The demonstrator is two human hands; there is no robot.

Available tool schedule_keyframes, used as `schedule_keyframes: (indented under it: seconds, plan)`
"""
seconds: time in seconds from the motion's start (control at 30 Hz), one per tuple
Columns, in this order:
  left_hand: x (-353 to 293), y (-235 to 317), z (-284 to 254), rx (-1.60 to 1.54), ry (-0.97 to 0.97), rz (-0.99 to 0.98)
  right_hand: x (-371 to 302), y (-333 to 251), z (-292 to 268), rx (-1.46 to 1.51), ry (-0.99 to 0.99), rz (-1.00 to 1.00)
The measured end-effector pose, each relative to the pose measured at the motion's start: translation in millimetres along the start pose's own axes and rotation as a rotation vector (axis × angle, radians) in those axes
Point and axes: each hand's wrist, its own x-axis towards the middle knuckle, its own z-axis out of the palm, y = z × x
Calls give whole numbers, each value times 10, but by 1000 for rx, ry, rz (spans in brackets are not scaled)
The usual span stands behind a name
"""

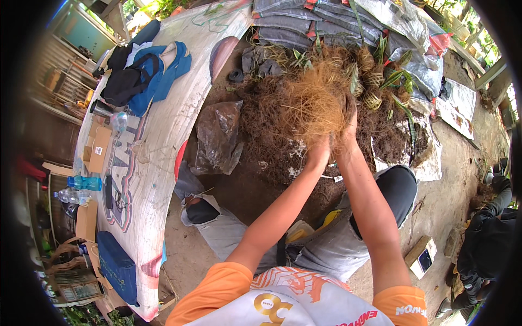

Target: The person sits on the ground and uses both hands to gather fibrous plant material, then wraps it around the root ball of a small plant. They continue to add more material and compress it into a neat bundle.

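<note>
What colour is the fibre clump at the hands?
The fibre clump is golden brown; it shows best in the head view.

Shirt [321,312], 6 o'clock: white body, orange sleeves [215,290], orange chest print [304,283]. Jeans [331,247]: grey, dark knee patches [390,190].

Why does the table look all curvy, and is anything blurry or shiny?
In the head view, the wide lens probably bends the table; also in the head view, black corners surround the round picture; in the head view's middle, many strands of the fibre clump show clearly; left of it in the head view, the plastic bag has shiny glints.
</note>
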Motion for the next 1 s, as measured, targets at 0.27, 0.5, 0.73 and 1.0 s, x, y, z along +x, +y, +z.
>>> schedule_keyframes:
  seconds: [0.27,0.5,0.73,1.0]
  plan:
    - [-98,365,313,-16,53,-38,-50,-11,101,-412,-63,-388]
    - [4,500,209,-127,46,-38,-368,42,376,-892,-5,-607]
    - [447,838,119,-442,-214,-61,-281,-264,468,-1045,-249,-578]
    - [634,1340,45,-684,-336,-21,-231,-169,225,-566,102,-390]
